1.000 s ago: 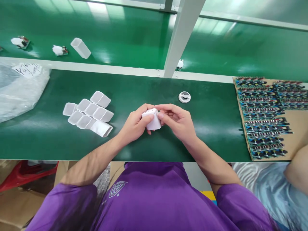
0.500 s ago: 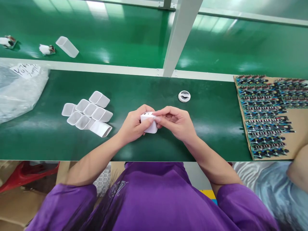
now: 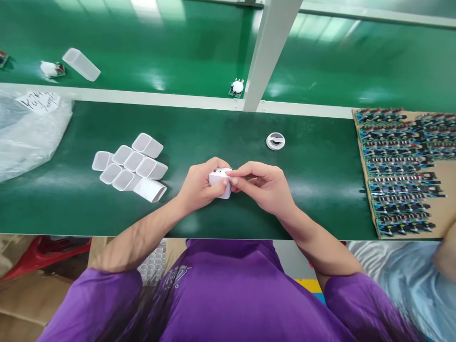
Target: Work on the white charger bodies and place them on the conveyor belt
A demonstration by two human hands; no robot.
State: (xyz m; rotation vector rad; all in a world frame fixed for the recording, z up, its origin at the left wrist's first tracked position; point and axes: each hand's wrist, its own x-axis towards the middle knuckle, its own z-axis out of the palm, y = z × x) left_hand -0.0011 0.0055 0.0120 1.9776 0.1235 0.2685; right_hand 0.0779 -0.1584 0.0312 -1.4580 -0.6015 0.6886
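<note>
My left hand (image 3: pixel 199 185) is wrapped round a white charger casing (image 3: pixel 221 187) that has small dark slots in its upper end. At the casing's upper right corner, the thumb and forefinger of my right hand (image 3: pixel 265 186) are pinched together, touching it. Whatever lies between those fingertips is too small to make out. A sliver of something dark shows at the casing's far edge, mostly hidden. Left of my hands, several hollow white casings (image 3: pixel 134 162) lie grouped on the green table (image 3: pixel 199 128). Beyond my right hand sits a round white roll (image 3: pixel 275 141) with a dark centre.
At the right, a cardboard sheet (image 3: pixel 443 175) bears rows of circuit boards (image 3: pixel 395 164). A plastic bag (image 3: pixel 32 137) lies at the left. Behind a pale rail, a green surface carries a casing (image 3: pixel 81 64) and small boards (image 3: pixel 236 88). A post (image 3: pixel 270 52) rises there. Someone's arm (image 3: pixel 445 256) is at the right.
Things on the rear green surface have shifted left, and a small board with a white part has appeared beside the post. Both hands stay on the casing, with only slight movement.
</note>
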